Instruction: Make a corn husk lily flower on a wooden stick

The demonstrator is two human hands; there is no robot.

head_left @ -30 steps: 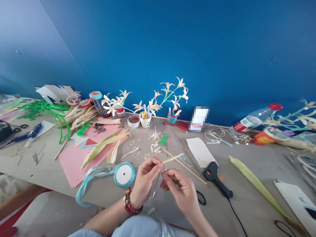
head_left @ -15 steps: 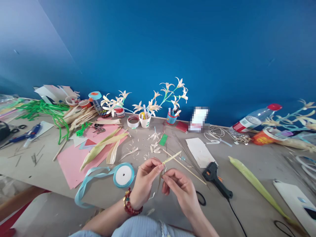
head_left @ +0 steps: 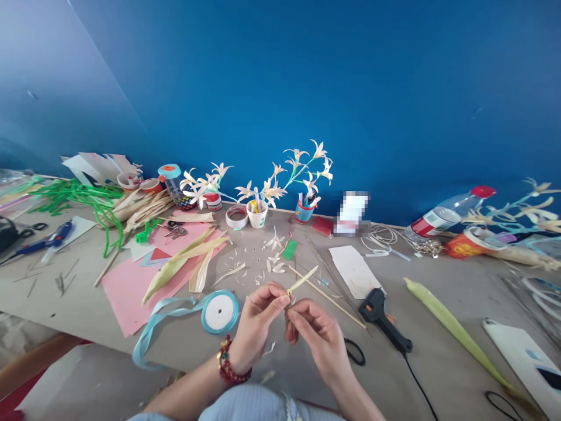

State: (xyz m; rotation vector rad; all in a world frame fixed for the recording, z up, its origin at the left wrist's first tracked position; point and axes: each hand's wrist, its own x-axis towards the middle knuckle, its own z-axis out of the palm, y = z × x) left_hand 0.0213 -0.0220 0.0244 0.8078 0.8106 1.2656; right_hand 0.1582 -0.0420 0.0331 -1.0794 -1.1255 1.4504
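Observation:
Between my hands is a narrow pale-yellow husk strip (head_left: pixel 304 279), its pointed tip slanting up to the right. My left hand (head_left: pixel 260 318) is closed, thumb and fingers pinching the strip near its base. Just right and below, my right hand (head_left: pixel 318 336) is closed too, its thumb and fingertips pressed together at the strip's lower end, which they mostly hide. A spool of light-blue ribbon (head_left: pixel 220 311) lies left of my left hand, its tail trailing over the table edge. White petal-shaped bits (head_left: pixel 275 267) are scattered beyond my hands. A thin wooden stick (head_left: pixel 328 297) lies behind them.
A black glue gun (head_left: pixel 385 321) with a cord lies at right, near a long green husk (head_left: pixel 456 324). Pink paper (head_left: pixel 127 292) with husks on it is at left. Husk flowers stand in a paper cup (head_left: pixel 257 217) at the blue wall. A bottle (head_left: pixel 438 219) leans at right.
My right hand has come slightly closer to my left. The strip's tip has shifted a little left, and the piece that hung below is now mostly hidden by my right hand.

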